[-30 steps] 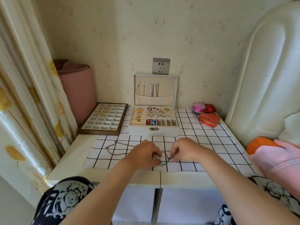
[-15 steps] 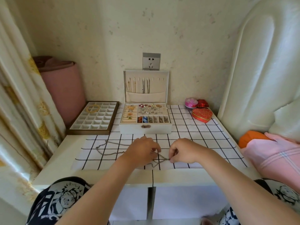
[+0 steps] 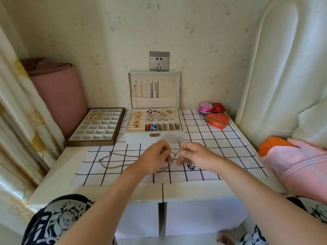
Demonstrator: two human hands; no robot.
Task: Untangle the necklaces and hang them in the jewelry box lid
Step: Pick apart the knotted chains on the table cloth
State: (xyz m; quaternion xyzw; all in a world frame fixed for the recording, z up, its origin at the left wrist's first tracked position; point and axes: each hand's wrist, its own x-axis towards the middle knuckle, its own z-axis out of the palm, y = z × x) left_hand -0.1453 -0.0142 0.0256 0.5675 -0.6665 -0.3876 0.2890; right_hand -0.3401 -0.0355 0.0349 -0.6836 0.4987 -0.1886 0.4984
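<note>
Left hand and right hand each pinch the silver necklace tangle just above the checked cloth; the knot is too fine to read. Beyond, the jewelry box holds rings and earrings; chains hang in its lid.

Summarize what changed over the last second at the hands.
The left hand and right hand lifted off the checked cloth toward the jewelry box, raising the tangled silver chain between them; a ring pendant now shows below the right hand. Unchanged: both pinch the chain, its tail trails left on the cloth, lid open with necklaces hung.
</note>
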